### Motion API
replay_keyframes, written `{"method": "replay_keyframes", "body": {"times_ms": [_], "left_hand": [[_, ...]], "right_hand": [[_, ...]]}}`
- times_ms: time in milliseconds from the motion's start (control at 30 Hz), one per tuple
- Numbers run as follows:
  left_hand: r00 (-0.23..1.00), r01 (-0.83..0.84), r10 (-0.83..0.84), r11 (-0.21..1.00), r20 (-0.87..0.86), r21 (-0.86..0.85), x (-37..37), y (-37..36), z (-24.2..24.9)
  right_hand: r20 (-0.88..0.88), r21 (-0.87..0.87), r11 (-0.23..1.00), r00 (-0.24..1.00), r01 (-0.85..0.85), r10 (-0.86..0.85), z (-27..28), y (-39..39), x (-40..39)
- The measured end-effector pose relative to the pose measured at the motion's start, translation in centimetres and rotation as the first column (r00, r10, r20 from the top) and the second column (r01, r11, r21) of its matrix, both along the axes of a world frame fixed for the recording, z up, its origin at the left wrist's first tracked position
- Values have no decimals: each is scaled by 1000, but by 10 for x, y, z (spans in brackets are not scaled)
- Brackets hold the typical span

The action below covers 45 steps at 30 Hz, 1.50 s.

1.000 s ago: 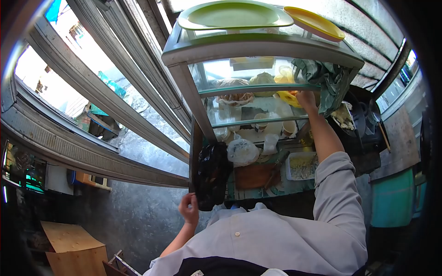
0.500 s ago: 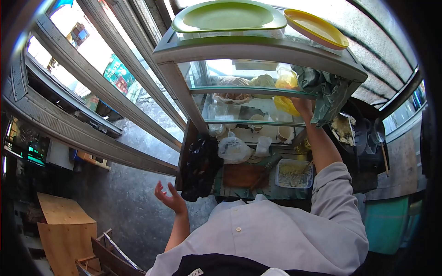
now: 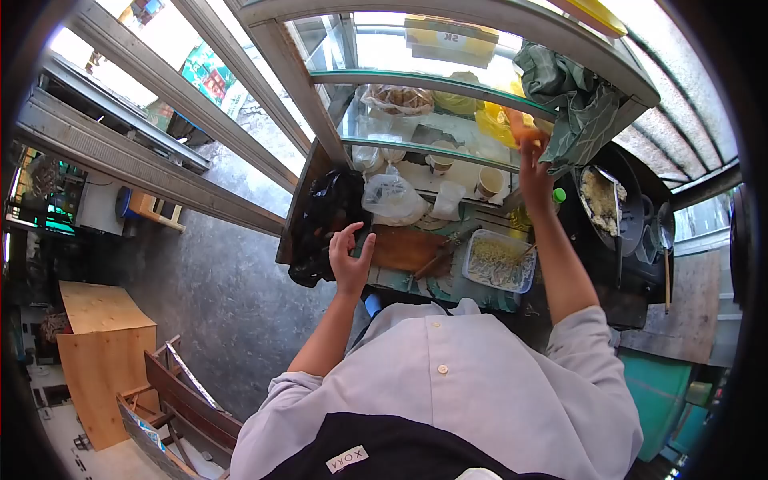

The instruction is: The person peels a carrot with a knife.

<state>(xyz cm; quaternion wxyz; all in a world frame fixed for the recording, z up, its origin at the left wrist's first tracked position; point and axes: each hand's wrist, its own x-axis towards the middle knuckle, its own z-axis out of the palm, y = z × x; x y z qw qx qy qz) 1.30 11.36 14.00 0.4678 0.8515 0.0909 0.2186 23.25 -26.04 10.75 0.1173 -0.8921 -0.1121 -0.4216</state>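
Note:
My right hand [image 3: 530,154] is raised to the glass display case [image 3: 384,80] and grips a yellow plastic bag [image 3: 498,125] at its middle shelf, next to a green cloth [image 3: 576,112] draped over the case's right end. My left hand [image 3: 350,258] hovers open, fingers spread, over the left edge of the cart counter, beside a black plastic bag [image 3: 324,224] and just left of a wooden chopping board [image 3: 408,250].
On the counter sit a clear knotted bag [image 3: 392,200], a white tub of pale shredded food [image 3: 498,262], small cups [image 3: 490,181] and a knife [image 3: 432,264]. A dark wok with rice [image 3: 602,200] stands at the right. A wooden chair [image 3: 168,392] and box [image 3: 100,352] stand lower left.
My left hand rose from beside my body up to the counter's left edge. The view tilted down and closer; my right hand stayed at the yellow bag in the case.

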Motion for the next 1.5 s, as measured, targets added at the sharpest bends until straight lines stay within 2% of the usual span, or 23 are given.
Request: {"method": "replay_keyframes", "body": {"times_ms": [67, 100, 167, 233, 267, 333, 433, 467, 500, 533, 567, 600, 633, 700, 833, 900, 1033, 1100, 1133, 1200, 1300, 1367, 1500], "left_hand": [[999, 33, -34, 999, -21, -38, 2, -10, -4], [997, 69, -72, 995, -39, -74, 2, -15, -6], [986, 160, -165, 971, 12, 177, -3, -28, -2], [963, 245, -269, 919, 35, 308, -9, -52, 27], [944, 283, -324, 888, 55, 362, -12, -64, 41], [920, 335, -389, 850, 55, 407, -10, -84, 53], [838, 510, -542, 728, -71, 458, -6, -86, 40], [825, 560, -509, 796, -246, 231, -7, -86, 34], [764, 542, -497, 840, -411, -8, -8, -86, 30], [768, 539, -494, 842, -407, -5, -9, -83, 27], [795, 387, -477, 875, -374, -292, -11, -78, 25], [821, 205, -449, 807, -352, -553, -13, -72, 22], [822, 205, -447, 809, -352, -550, -13, -63, 19], [839, 64, -540, 230, -73, -971, -9, -48, 17], [883, 16, -460, 232, -95, -973, -12, -46, 61], [888, 45, -450, 284, -91, -958, -16, -42, 64], [902, 187, -431, 423, -15, -887, -22, -29, 62], [917, 160, -394, 502, -59, -850, -26, -25, 55], [924, 145, -369, 576, -97, -805, -25, -23, 53], [923, 120, -359, 607, -136, -786, -26, -15, 51], [928, 61, -297, 713, -223, -699, -23, -18, 37], [881, 104, -241, 938, -407, -330, -17, -17, 12], [854, 287, -288, 955, -433, -68, -16, -22, -60]], "right_hand": [[-144, 654, 713, 884, -253, 445, 73, 44, -77], [-85, 701, 630, 838, -334, 540, 87, 59, -102], [-25, 741, 528, 768, -415, 640, 105, 77, -143], [-101, 936, 275, 577, -221, 810, 115, 84, -172], [-106, 937, 273, 566, -219, 818, 113, 82, -178], [-79, 970, 29, 201, 240, 976, 107, 76, -187], [86, 894, -118, 95, 431, 992, 85, 79, -189], [40, 837, -144, 202, 527, 979, 80, 84, -191], [40, 839, -141, 198, 525, 979, 71, 88, -192], [-41, 765, -111, 220, 635, 975, 51, 92, -190], [-122, 674, -90, 231, 733, 965, 28, 98, -189], [-286, 657, 160, 48, 737, 957, 3, 106, -191], [-442, 598, 399, -129, 695, 888, -23, 114, -196], [-642, 491, 710, -341, 504, 687, -62, 135, -205], [-862, 420, 883, -212, 208, 460, -121, 158, -215], [-895, 366, 921, 219, -135, 388, -163, 146, -218], [-800, 515, 841, 261, -164, 540, -163, 137, -229], [-665, 720, 613, 70, 324, 744, -141, 136, -237], [-664, 721, 614, 70, 321, 744, -132, 136, -238], [-468, 741, 318, 115, 591, 876, -116, 131, -247], [-451, 688, 242, 142, 684, 881, -84, 108, -242], [-489, 658, 205, 204, 725, 848, -48, 103, -246], [-499, 729, 146, 373, 669, 782, -14, 86, -257]]}}
